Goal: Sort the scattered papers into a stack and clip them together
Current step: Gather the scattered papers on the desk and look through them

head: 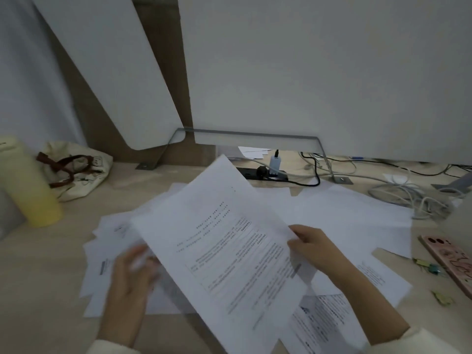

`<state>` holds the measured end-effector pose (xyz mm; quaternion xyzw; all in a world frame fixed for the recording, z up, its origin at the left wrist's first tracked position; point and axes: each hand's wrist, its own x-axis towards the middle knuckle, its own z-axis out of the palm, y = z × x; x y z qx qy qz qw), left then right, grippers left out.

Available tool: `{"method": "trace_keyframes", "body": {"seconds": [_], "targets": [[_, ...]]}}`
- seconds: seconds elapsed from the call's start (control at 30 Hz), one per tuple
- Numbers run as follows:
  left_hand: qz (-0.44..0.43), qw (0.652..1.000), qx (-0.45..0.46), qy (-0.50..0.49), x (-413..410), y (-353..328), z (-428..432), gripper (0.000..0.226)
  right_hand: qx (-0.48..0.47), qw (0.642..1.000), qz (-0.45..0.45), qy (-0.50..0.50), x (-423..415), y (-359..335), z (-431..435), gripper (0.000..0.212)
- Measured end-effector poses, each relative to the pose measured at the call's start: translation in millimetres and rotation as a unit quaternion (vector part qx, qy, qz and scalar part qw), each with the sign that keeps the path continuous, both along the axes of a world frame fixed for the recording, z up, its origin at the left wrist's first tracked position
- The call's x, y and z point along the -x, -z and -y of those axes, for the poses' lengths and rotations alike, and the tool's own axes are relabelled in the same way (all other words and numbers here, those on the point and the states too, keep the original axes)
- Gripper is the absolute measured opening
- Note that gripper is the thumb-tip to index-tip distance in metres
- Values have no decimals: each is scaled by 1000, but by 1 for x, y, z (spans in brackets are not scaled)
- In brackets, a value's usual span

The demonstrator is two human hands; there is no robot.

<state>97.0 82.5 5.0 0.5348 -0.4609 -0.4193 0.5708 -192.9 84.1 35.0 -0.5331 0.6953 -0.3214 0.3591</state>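
Printed sheet: lifted at centre frame, tilted, long axis running from upper centre to lower centre. It overlaps the scattered papers that cover the tabletop from centre left to right of frame.

Handling (judgement): a single sheet is very light and limp, and it will sag or flutter if held by one edge. It creases easily and slides readily over the other sheets. Best taken at a long edge near the middle or at a corner, thumb over and fingers under. Squaring the stack will probably need both hands tapping the edges.

Right hand: centre right, forearm entering from lower right. Its grip is pinched closed on the sheet's right edge, thumb on top.

Left hand: lower left, motion-blurred, palm down over the papers there, fingers loosely spread. I cannot tell if it grasps anything.

Binder clips: small, green-yellow, at right edge of frame beside a pink phone, not yet touched.

Periphery: yellow bottle and cloth bag at left; power strip and cables at upper centre to right.
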Motion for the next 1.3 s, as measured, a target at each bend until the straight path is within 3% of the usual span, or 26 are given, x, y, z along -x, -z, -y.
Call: {"method": "trace_keyframes", "body": {"seconds": [0.07,0.1,0.13,0.23,0.27,0.33,0.4,0.47,0.53,0.6,0.7,0.77,0.83,1.0,1.1,1.3], "targets": [[110,977,129,-126,-20,-18,-5,26,38,996,-77,-22,-10,-18,1,34],[202,950,193,-140,-24,-32,-3,33,54,992,-109,-38,-14,-27,3,33],[316,907,250,-125,-28,-43,-1,45,70,986,-140,-59,-22,-37,4,30],[586,713,383,-33,-22,-79,10,67,117,963,-205,-130,-55,-65,8,27],[631,674,384,-6,-21,-86,14,70,135,955,-216,-152,-68,-74,8,27],[674,647,355,34,-21,-100,22,67,179,937,-234,-188,-91,-89,7,27],[670,662,329,60,-28,-109,23,50,225,923,-240,-199,-108,-98,8,27],[649,699,292,77,-40,-112,23,36,266,918,-220,-195,-119,-103,13,23],[623,727,282,67,-53,-109,23,36,302,930,-131,-161,-121,-101,21,17],[587,777,227,23,-68,-108,22,40,296,951,-30,-87,-111,-91,34,21],[458,880,125,-21,-84,-104,21,36,161,984,-76,-9,-81,-56,49,32],[347,928,130,-47,-91,-101,12,14,68,987,-141,-34,-67,-23,53,32],[242,960,124,-62,-89,-99,10,15,12,985,-159,-61,-65,2,56,37],[48,990,72,-113,-101,-72,42,24,-58,969,-210,-119,-91,41,106,61],[-90,992,25,-85,-100,-58,33,26,-74,959,-243,-123,-92,51,115,75],[-217,974,-67,-7,-103,-43,35,37,-98,923,-334,-162,-84,54,134,85]]}}
